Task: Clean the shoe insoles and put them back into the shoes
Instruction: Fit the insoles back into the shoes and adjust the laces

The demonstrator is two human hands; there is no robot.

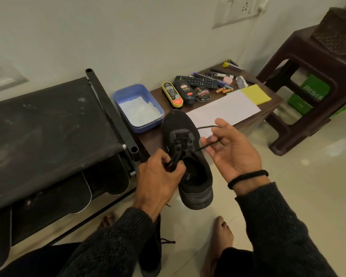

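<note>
At the centre of the frame a black shoe (188, 156) lies with its toe on the edge of a low brown tabletop (154, 136) and its heel hanging out over the floor toward the person. The left hand (160, 178), at centre left, has its fingers curled round a bunch of the black lace (205, 145) beside the shoe's tongue. The right hand (233, 150), at centre right, is palm up; its thumb and fingers pinch the other run of the lace, which stretches from the eyelets across to the fingertips and loops up past them. A black band (248, 177) circles the right wrist.

Just above the shoe's toe sits a blue tray (158, 102) holding white powder. Beside it, toward upper right, lie a yellow-edged brush (172, 94), a dark polish bottle (185, 90) and a round polish tin (203, 93), then a remote (198, 80), pens and small items. A white sheet (224, 110) and a yellow pad (255, 94) lie right of the shoe.

At the left stands a black shoe rack (48, 126) with dark insoles (110, 176) hanging under its top. A second dark shoe (152, 252) shows at the bottom centre, partly hidden by the left sleeve. A brown stool (308, 76) stands at upper right.
</note>
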